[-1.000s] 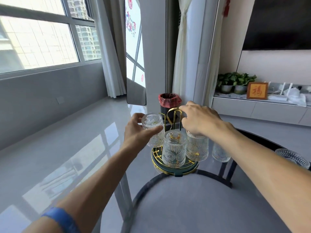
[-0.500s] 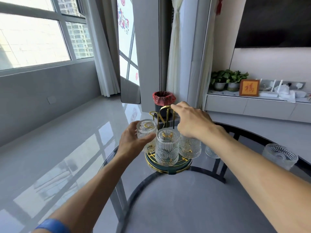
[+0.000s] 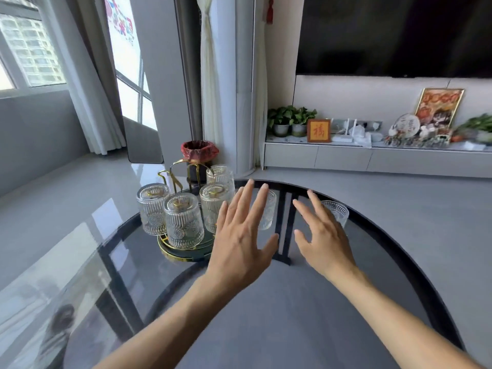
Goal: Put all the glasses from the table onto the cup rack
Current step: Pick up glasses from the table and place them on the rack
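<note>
Hovering over the glass table [image 3: 292,328] at frame center, both hands are spread flat, fingers apart, holding nothing: left hand [image 3: 239,243] beside the cup rack [image 3: 183,253], right hand [image 3: 323,238] to its right. Four glasses sit upside down on the rack, center-left, e.g. the front glass [image 3: 183,222]. Two more stand on the table w/ hands partly covering them: one [image 3: 269,214] behind the left fingers, another [image 3: 336,213] past the right hand.

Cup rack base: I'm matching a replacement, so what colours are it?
Dark green round cup rack base with a gold rim, seen in the head view.
</note>
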Available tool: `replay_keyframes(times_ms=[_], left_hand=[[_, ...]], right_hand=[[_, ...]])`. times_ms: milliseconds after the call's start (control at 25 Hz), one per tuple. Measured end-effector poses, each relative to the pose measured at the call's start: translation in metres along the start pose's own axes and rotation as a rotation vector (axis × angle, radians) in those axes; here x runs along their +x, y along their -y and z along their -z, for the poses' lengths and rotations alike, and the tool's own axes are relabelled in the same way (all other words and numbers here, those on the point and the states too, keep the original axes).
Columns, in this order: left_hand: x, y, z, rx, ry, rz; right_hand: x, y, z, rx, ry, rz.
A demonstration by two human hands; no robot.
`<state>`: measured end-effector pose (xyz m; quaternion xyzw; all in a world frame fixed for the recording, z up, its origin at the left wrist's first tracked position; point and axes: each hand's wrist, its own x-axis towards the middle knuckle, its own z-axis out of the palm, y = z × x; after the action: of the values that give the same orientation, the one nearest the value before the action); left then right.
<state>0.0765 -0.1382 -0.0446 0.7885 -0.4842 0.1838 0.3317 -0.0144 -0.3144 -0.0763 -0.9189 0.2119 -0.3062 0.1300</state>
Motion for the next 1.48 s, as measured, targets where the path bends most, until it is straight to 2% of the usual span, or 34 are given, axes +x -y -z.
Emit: replay_keyframes(times_ms=[200,320,680,800,960,1080,1200,1360,1480], left_hand=[[0.018,-0.009,-0.067,0.000,0.076,0.041],[0.028,-0.004,-0.100,0.045,0.107,0.077],[0.024,0.013,-0.127,0.098,0.185,0.062],[0.025,0.013,-0.124,0.045,0.173,0.066],[0.022,0.006,-0.098,-0.410,0.085,0.222],[0.015,0.007,-0.056,-0.581,-0.011,0.233],[0.013,0.010,-0.010,-0.651,-0.049,0.190],[0.011,0.027,0.052,-0.885,-0.198,0.324],[0.017,0.052,0.099,-0.948,-0.321,0.409]], right_hand=[[-0.005,-0.055,0.011,-0.042,-0.032,-0.212],[0.001,-0.078,0.000,0.012,-0.052,-0.293],[0.030,-0.090,-0.028,0.311,-0.037,-0.601],[0.026,-0.075,-0.021,0.538,-0.053,-0.641],[0.028,-0.020,-0.002,1.038,-0.012,-0.600],[0.028,0.023,0.018,1.194,0.054,-0.580],[0.031,0.057,0.035,1.237,0.108,-0.563],[0.032,0.114,0.043,1.168,0.243,-0.531],[0.043,0.142,0.034,1.019,0.166,-0.460]])
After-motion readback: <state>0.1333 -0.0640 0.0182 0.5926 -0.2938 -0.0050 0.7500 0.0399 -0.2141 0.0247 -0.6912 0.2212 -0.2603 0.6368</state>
